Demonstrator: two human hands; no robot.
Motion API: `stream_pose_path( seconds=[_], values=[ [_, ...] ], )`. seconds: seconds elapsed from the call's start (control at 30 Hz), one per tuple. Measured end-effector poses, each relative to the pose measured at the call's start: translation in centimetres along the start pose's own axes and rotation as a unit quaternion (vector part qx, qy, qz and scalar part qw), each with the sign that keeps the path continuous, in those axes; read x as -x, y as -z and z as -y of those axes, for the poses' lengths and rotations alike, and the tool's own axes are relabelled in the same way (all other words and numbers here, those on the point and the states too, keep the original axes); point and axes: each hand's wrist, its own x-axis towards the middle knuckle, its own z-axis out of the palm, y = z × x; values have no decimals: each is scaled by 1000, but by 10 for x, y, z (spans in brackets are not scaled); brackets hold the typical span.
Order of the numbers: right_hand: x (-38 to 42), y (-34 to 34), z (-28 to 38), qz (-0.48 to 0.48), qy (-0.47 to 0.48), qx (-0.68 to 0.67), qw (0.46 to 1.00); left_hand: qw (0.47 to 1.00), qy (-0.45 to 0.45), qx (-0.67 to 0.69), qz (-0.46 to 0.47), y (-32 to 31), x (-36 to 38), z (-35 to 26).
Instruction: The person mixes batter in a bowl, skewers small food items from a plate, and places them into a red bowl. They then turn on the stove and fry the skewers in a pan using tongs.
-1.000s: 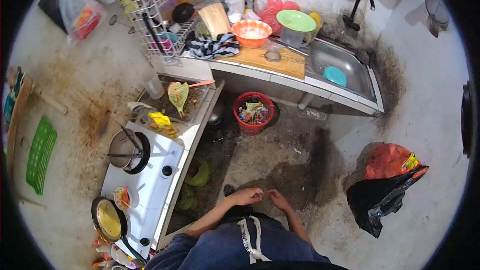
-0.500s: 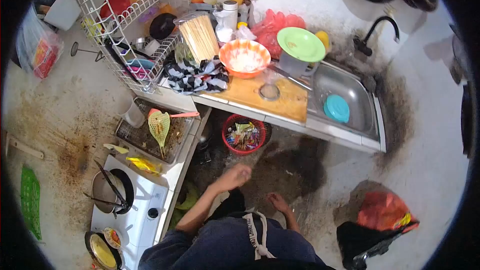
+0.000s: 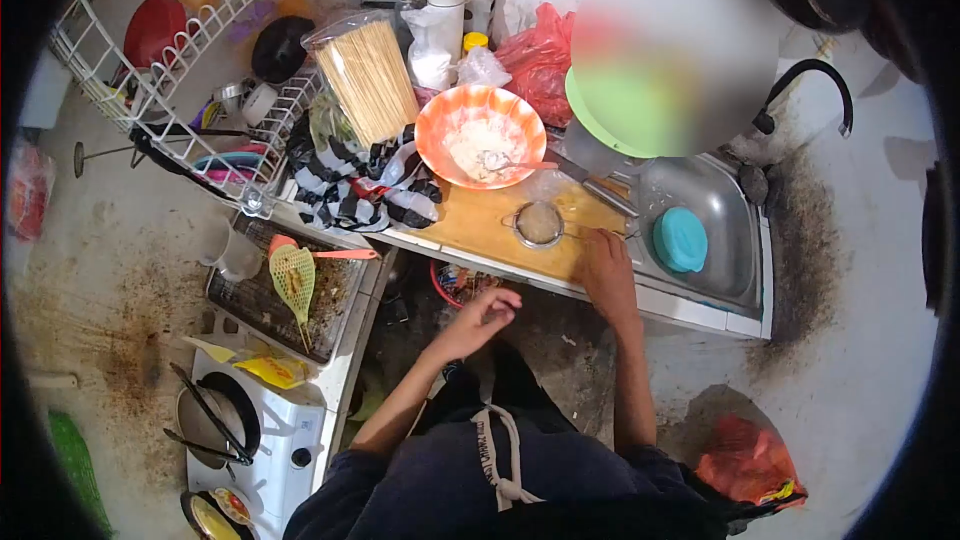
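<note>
On the wooden cutting board [image 3: 480,225] lies a small round strainer [image 3: 539,224], its thin handle running to the right. My right hand [image 3: 607,268] is at that handle, fingers close together around it; the fingertips are partly hidden. Held in the air before the counter edge, my left hand [image 3: 480,322] is empty with fingers apart. Behind the strainer stands an orange and white scalloped bowl [image 3: 432,145] containing white flour-like powder and a spoon [image 3: 515,166]. A knife [image 3: 590,183] lies right of the bowl, pointing toward the sink.
The metal sink [image 3: 715,195] holds a turquoise container [image 3: 680,240]. A green plate [image 3: 610,115] is partly covered by a blur. Bamboo skewers [image 3: 370,80] and a striped plastic bag [image 3: 350,190] are left of the bowl. Lower left are a stove [image 3: 285,440] and a slotted ladle [image 3: 292,280].
My right hand has gone from beside my body up to the strainer's handle on the board. My left hand has risen slightly and its fingers have spread. The view has moved closer to the counter.
</note>
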Motion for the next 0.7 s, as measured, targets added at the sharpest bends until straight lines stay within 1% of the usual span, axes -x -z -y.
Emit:
stream_pose_path(
  seconds=[0.03, 0.07, 0.13, 0.17, 0.27, 0.33, 0.37, 0.4, 0.47, 0.5, 0.53, 0.57, 0.6, 0.63, 0.67, 0.7],
  values=[
    [-5, -4, -9, 25, 7, 33, 999, 1000, 7, 15, 25, -4, 0, 2],
    [-7, -9, -18, 31, 12, 32, 999, 1000, 9, 17, 17, -8, 1, 4],
    [-13, -14, -29, 49, 8, 105, 993, 997, 38, 30, 59, -15, 0, 5],
    [-16, -13, -33, 51, 21, 102, 993, 998, 35, 28, 46, -17, -2, 4],
    [-16, -13, -42, 71, 53, 55, 994, 996, 63, 47, 47, -19, -3, 4],
    [-21, -10, -45, 65, 105, 11, 992, 997, 61, 30, 39, -18, -5, 6],
    [-24, -7, -45, 85, 104, -27, 991, 997, 59, 19, 40, -19, -6, 8],
    [-27, -4, -43, 93, 117, -34, 988, 998, 60, 18, 23, -20, -8, 9],
    [-29, 1, -40, 109, 162, -18, 981, 998, 59, 13, 24, -22, -13, 8],
    [-29, 3, -36, 123, 184, -16, 975, 998, 59, 13, -2, -23, -14, 6],
    [-27, 3, -32, 133, 207, -24, 969, 998, 56, 6, 21, -24, -16, 4],
    [-24, 3, -27, 155, 162, -78, 971, 998, 53, -2, 42, -25, -17, 1],
    [-21, 4, -20, 181, 114, -128, 968, 998, 54, 0, 13, -27, -17, -2],
    [-22, 9, -7, 196, 137, -134, 962, 998, 42, -19, 35, -29, -18, -7],
    [-21, 18, 8, 239, 61, -201, 948, 997, 30, -37, 58, -31, -17, -12],
    [-19, 19, 21, 282, -20, -260, 923, 997, 45, -33, 61, -32, -15, -17]
  ],
)
